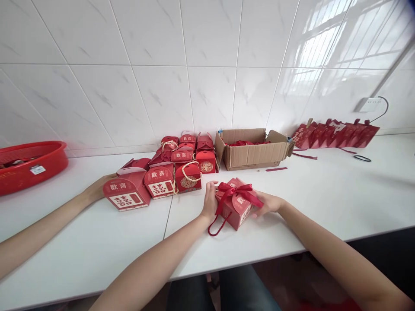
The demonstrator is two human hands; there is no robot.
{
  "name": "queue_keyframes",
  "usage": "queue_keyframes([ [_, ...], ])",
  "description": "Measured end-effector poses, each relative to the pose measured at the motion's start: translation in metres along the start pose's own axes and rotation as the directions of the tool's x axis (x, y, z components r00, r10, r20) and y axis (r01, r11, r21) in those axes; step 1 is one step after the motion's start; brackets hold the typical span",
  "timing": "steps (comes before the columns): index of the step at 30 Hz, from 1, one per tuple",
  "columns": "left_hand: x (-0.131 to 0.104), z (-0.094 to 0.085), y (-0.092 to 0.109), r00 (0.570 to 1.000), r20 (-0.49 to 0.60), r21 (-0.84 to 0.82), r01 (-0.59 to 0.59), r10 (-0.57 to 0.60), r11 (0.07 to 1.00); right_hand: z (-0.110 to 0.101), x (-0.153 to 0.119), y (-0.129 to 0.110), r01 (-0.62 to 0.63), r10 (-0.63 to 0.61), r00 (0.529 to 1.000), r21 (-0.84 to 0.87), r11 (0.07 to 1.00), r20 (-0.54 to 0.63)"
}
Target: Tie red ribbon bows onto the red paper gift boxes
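Observation:
Between my two hands a red gift box stands turned at an angle on the white table, topped with a red ribbon bow. A dark red cord handle hangs down its left side onto the table. My left hand presses against the box's left side, fingers pointing up. On the right side my right hand holds the box, some fingertips hidden behind it and the ribbon tail. Left of my hands, several red gift boxes stand grouped, some with cream rope handles.
Another person's hand touches the leftmost box. A cardboard box with red contents stands at the wall. Flat red boxes lean at the right. A red basin sits at far left; a ribbon strip lies on the table.

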State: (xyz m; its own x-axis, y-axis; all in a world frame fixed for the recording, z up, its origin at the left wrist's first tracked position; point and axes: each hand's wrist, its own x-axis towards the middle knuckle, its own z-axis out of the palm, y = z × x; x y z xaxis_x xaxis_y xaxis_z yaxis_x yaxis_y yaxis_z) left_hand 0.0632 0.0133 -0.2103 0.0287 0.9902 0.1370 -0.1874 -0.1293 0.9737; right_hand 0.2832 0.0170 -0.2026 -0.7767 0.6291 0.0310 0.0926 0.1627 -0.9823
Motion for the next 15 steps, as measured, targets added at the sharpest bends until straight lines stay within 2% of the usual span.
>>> queue_keyframes([
  [6,-0.008,0.003,0.0,0.979,0.202,0.207,-0.037,-0.006,0.978,0.017,-0.027,-0.009,0.047,-0.056,0.988,-0.067,0.997,-0.145],
  [9,-0.005,0.003,-0.005,0.973,0.233,0.274,-0.074,0.009,0.959,0.013,-0.054,-0.005,-0.001,-0.037,0.953,-0.127,0.992,-0.301],
  [11,-0.002,0.003,-0.009,0.974,0.228,0.31,-0.09,0.018,0.947,0.0,-0.083,0.002,-0.079,0.0,0.897,-0.162,0.984,-0.442],
  [12,-0.002,0.002,-0.01,0.974,0.227,0.326,-0.095,0.02,0.941,-0.009,-0.099,0.007,-0.135,0.038,0.85,-0.147,0.98,-0.525],
  [13,-0.001,0.002,-0.01,0.973,0.231,0.341,-0.102,0.022,0.934,-0.019,-0.115,0.012,-0.21,0.098,0.788,-0.115,0.971,-0.607],
  [14,-0.001,0.002,-0.01,0.971,0.238,0.356,-0.111,0.025,0.928,-0.03,-0.129,0.018,-0.287,0.146,0.699,-0.087,0.954,-0.7],
  [15,-0.002,0.003,-0.01,0.969,0.247,0.37,-0.124,0.032,0.921,-0.039,-0.141,0.024,-0.338,0.134,0.595,-0.095,0.936,-0.793],
])
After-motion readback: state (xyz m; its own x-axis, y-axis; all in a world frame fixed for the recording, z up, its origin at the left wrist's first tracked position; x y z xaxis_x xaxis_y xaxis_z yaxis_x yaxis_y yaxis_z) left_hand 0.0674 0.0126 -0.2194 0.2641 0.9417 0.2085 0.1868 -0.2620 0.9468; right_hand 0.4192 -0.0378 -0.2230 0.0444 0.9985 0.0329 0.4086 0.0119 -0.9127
